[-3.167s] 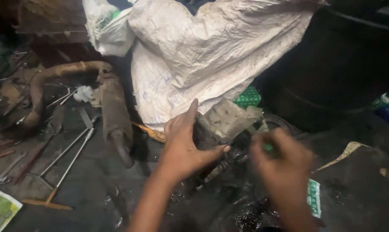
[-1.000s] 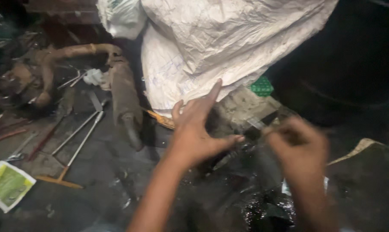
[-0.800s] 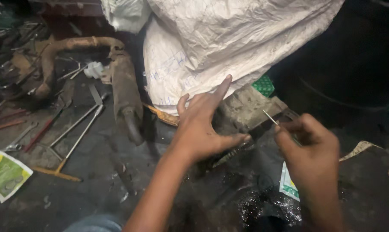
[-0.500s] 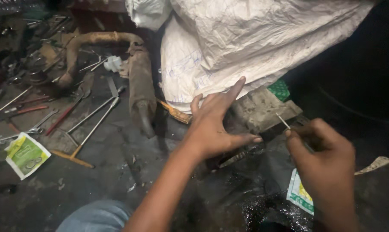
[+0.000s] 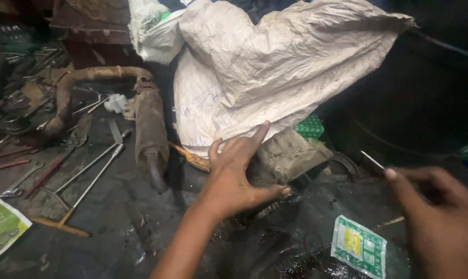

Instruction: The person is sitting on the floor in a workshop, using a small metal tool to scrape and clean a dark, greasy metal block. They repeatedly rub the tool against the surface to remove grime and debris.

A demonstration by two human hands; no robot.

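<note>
Left hand (image 5: 234,178) spread on grimy metal part (image 5: 288,155) at centre, hemmed by white sack (image 5: 275,72) above, right hand (image 5: 440,222) pinching thin pin (image 5: 372,159) lower right, bare floor lower left.

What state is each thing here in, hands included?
Left hand: open, fingers spread, resting on a grimy metal part.
Right hand: pinching a thin metal pin.
White sack: crumpled, bulging.
Exhaust pipe: rusty, lying flat.
Green packet: lying flat.
</note>
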